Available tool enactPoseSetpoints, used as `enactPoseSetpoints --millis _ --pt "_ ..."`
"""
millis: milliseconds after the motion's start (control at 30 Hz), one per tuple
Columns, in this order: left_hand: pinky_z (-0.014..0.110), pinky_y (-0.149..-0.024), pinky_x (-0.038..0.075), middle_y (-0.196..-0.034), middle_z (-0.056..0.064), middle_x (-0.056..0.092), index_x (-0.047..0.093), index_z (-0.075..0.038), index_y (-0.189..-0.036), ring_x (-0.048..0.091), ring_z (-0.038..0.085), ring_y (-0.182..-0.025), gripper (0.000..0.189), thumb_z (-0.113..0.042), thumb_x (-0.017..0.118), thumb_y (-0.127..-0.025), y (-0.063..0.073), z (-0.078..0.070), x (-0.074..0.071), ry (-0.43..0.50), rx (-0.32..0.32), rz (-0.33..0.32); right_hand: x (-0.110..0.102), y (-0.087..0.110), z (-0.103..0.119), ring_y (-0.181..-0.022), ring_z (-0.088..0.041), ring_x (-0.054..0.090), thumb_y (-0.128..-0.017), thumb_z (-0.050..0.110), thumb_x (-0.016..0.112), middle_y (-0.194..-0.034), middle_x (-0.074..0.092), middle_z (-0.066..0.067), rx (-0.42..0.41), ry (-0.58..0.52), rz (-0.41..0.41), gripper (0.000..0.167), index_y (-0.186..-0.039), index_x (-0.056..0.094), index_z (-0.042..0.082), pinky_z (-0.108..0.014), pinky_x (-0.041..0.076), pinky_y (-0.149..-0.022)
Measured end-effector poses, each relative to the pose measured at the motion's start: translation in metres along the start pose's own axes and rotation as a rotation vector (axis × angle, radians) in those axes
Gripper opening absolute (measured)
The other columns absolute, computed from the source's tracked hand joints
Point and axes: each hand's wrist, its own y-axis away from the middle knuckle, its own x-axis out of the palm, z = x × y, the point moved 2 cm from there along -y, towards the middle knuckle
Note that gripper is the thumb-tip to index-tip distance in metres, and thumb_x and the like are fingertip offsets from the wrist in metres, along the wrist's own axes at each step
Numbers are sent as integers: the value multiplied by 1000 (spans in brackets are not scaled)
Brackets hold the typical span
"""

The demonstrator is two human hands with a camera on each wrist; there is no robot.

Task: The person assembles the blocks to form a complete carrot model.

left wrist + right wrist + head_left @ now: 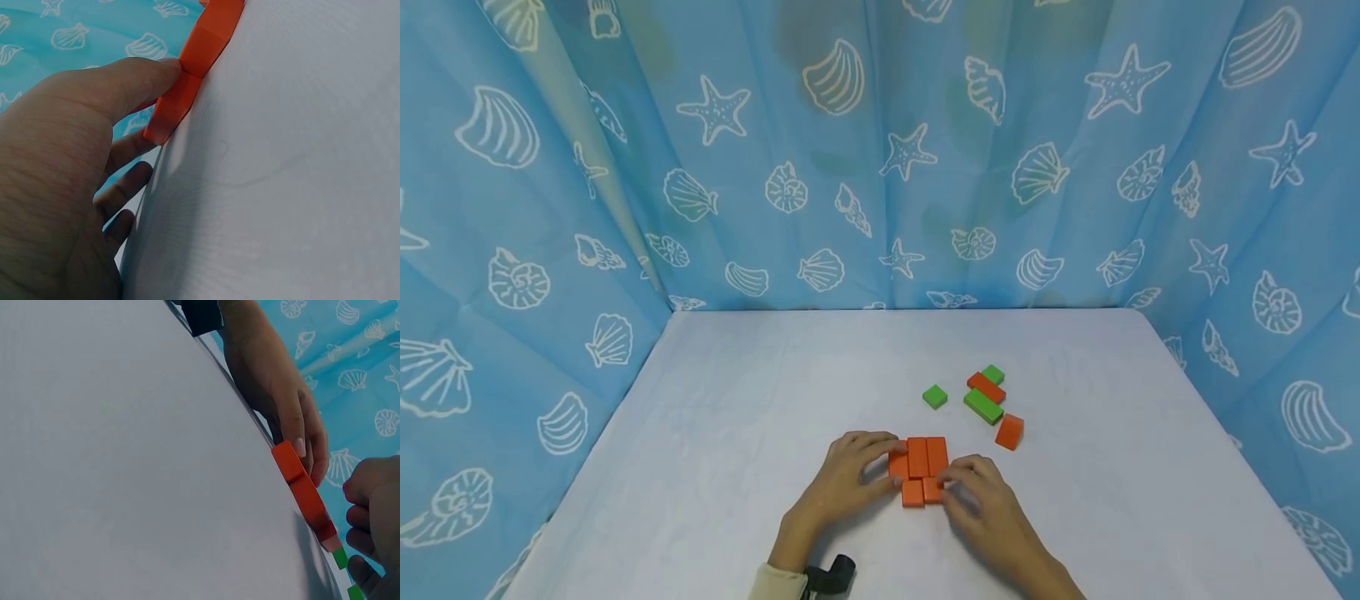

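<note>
An assembly of orange blocks [917, 457] lies flat on the table, with three longer blocks in the far row and two shorter blocks [913, 494] in the near row. My left hand [852, 475] pinches the leftmost long block, thumb on its near side and index finger at its far end. In the left wrist view, the thumb of that hand [81, 137] presses against an orange block [172, 107] while the other fingers extend behind it. From the right, my right hand [988, 504] has bent fingertips at the right end of the near row, loosely touching there.
Beyond the assembly lie green blocks [983, 407], a small green block [935, 396], and an orange block [987, 388] beside them. A separate orange block [1010, 432] sits tilted to the right. Blue curtains [880, 167] with shell prints surround the white table [737, 392].
</note>
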Motion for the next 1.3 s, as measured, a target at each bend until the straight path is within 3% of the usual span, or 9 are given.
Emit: enactPoseSetpoints --millis 233,500,800,1300 --pt "54 -111 27 -141 -8 55 62 -30 -137 44 20 -131 47 -44 68 -93 -1 -1 0 2 -27 11 -9 -11 -11 -114 -8 53 -90 12 73 -118 57 13 9 -20 -8 30 -119 68 17 -37 50 -95" --pt "55 -110 28 -140 -8 55 62 -29 -136 44 21 -131 46 -42 68 -93 1 -3 0 14 -23 18 -9 -25 -31 -111 -9 54 -93 13 70 -122 58 10 102 -61 -25 29 -122 65 14 -37 50 -95" --pt "55 -110 27 -143 -6 53 60 -29 -138 42 23 -132 47 -42 68 -93 -1 -5 -3 7 -34 34 -14 -31 -36 -107 -13 56 -91 7 70 -117 61 5 18 -46 -99 27 -118 67 10 -30 49 -91" --pt "54 -111 26 -143 -8 53 60 -31 -138 42 21 -133 48 -43 69 -93 -1 -2 -2 23 -32 27 -22 -34 -44 -105 -13 55 -89 3 72 -114 61 4 31 -43 -147 28 -116 68 9 -22 44 -90"
